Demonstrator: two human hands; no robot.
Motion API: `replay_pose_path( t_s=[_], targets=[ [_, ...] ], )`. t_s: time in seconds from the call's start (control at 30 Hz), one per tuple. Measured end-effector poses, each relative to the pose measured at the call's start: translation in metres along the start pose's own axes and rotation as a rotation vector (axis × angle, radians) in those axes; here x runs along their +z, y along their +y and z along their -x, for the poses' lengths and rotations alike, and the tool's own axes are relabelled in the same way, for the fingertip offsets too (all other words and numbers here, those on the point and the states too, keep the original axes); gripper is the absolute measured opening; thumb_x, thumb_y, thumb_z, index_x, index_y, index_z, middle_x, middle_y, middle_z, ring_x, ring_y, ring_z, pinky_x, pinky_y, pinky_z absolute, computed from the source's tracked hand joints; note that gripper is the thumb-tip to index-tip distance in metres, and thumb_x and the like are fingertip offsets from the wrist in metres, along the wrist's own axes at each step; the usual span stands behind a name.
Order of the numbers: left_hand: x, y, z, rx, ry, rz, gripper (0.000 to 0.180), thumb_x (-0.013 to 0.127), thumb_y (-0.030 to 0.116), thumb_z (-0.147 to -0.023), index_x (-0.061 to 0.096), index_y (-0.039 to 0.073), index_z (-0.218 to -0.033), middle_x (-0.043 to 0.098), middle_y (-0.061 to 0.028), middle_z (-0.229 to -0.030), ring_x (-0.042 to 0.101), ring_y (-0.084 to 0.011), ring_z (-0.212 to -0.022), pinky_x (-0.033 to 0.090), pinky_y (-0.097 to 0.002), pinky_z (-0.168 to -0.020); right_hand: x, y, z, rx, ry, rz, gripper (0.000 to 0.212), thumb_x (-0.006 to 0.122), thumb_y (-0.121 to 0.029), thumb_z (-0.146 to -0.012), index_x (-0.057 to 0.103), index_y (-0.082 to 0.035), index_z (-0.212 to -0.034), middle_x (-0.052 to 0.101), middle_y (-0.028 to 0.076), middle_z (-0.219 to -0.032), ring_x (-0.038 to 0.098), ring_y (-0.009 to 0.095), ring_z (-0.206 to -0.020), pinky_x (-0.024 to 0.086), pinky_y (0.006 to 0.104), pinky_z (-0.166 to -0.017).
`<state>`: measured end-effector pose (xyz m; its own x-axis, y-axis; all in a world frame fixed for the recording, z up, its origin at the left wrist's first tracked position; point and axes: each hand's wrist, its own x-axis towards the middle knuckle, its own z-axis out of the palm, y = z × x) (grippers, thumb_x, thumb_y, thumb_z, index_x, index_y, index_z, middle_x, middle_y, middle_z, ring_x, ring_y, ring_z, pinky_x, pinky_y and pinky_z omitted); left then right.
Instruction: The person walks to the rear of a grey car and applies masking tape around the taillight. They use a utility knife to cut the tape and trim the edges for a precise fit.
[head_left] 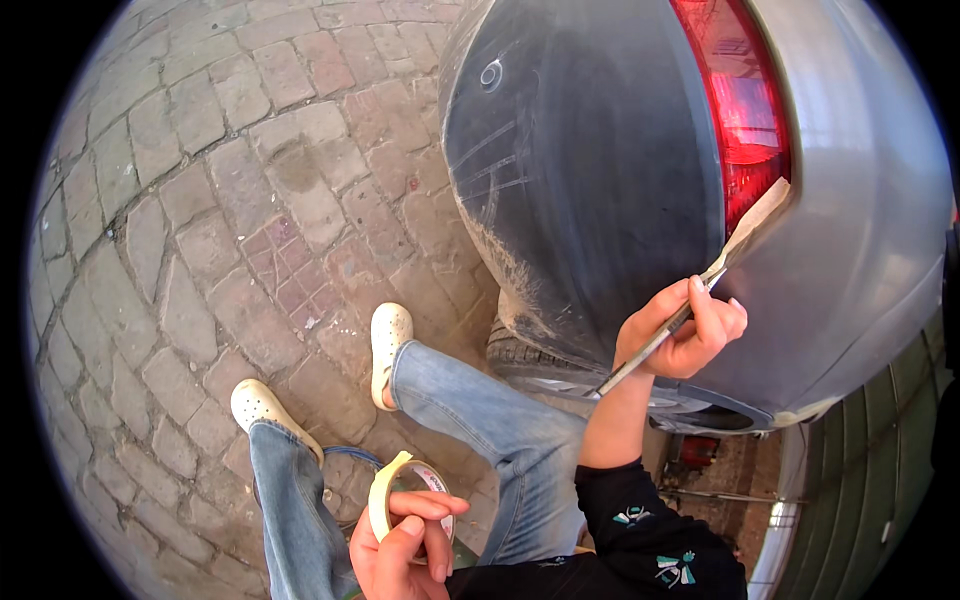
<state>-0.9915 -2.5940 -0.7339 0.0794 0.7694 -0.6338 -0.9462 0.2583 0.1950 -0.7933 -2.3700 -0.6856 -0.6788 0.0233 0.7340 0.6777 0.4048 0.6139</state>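
My right hand [685, 325] is raised beside the rear corner of a grey car. Its thumb and fingers pinch a long, narrow strip of masking tape [652, 352]. The strip slants up to the right, twists just past my fingertips, and its wider beige end lies at the lower corner of the red tail light [745, 120]. Lower down, my left hand [400, 555] is closed around a roll of pale yellow masking tape [381, 497], with fingers through its ring. The dull dark bumper [590, 180] carries scratches and a scuffed lower edge.
The car's wheel [545, 370] sits under the bumper. My legs in blue jeans [480, 405] and cream clogs [390, 335] rest on uneven paving stones [215, 220]. A blue cable [350, 455] lies near my feet. A green ribbed surface [870, 470] stands at the right.
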Motion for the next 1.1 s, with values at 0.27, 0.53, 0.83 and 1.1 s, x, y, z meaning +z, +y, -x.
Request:
replay_pose_path(
  t_s=[0.27,0.53,0.83,1.1],
  targets=[
    [-0.001,0.001,0.000,0.004,-0.023,-0.004,0.024,0.047,0.018,-0.091,0.059,-0.002,-0.096,0.065,-0.0185,-0.096,0.036,-0.0054,-0.044,0.029,-0.0190,-0.046,0.005,-0.002,-0.002,0.026,0.018,0.028,0.015,0.062,0.000,-0.079,0.059,-0.007,-0.093,0.035,-0.004,-0.063,0.037,0.013,-0.057,0.033,0.0333,-0.075],
    [0.005,-0.005,-0.006,0.034,0.036,-0.094,0.016,0.059,0.006,-0.080,0.059,-0.003,-0.093,0.065,-0.0174,-0.088,0.036,-0.0033,-0.043,0.032,-0.0191,-0.044,-0.002,-0.011,-0.002,0.048,-0.005,-0.041,0.020,0.063,-0.001,-0.078,0.058,-0.010,-0.095,0.037,-0.005,-0.067,0.037,0.013,-0.061,0.032,0.0333,-0.078],
    [0.030,-0.035,-0.037,0.650,-0.310,-0.667,0.069,0.075,0.010,-0.074,0.044,0.002,-0.135,0.054,-0.0142,-0.124,0.062,-0.0160,-0.093,0.049,-0.0259,-0.072,-0.012,-0.049,-0.028,0.170,0.038,-0.303,0.024,0.065,0.003,-0.071,0.062,-0.012,-0.090,0.040,-0.004,-0.069,0.039,0.013,-0.063,0.034,0.0332,-0.076],
    [0.087,-0.032,-0.039,0.741,-0.207,-0.393,0.027,0.056,0.012,-0.094,0.056,-0.004,-0.116,0.062,-0.0049,-0.080,0.053,-0.0068,-0.061,0.042,-0.0180,-0.056,-0.013,-0.060,-0.045,0.401,0.130,-0.505,0.028,0.065,0.005,-0.070,0.068,-0.009,-0.094,0.044,-0.002,-0.069,0.043,0.017,-0.064,0.037,0.0340,-0.070]
  ],
)
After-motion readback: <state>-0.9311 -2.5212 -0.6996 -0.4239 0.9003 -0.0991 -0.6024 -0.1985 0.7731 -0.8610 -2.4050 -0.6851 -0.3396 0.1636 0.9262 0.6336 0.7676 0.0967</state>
